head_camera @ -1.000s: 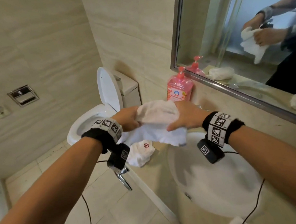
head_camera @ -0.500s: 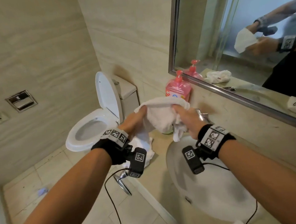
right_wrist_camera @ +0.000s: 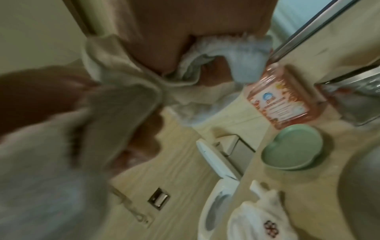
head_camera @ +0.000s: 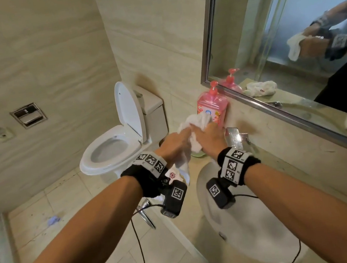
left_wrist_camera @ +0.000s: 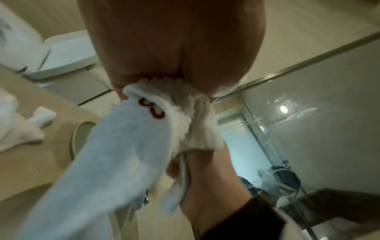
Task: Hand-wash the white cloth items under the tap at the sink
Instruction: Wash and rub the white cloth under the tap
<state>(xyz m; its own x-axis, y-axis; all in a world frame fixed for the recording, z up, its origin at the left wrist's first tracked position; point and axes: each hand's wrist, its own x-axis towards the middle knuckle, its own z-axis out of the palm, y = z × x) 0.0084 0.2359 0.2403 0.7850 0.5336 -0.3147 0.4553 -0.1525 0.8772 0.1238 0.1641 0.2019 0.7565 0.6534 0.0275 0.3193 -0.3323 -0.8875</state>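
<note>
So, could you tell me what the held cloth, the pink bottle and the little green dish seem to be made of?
White cloth: looks like soft knit or terry fabric, with a fuzzy nap, a ribbed edge and red stitching.
Pink bottle: seemingly translucent glossy plastic, with a pump top and a printed label.
Green dish: smooth and matte; it could be plastic or glazed ceramic, and the look leaves that open.

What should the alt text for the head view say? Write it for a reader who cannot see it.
Two hands, left hand and right hand, grip a bunched white cloth above the counter beside a white sink. A pink soap bottle stands below the mirror; an open toilet is at left.
</note>
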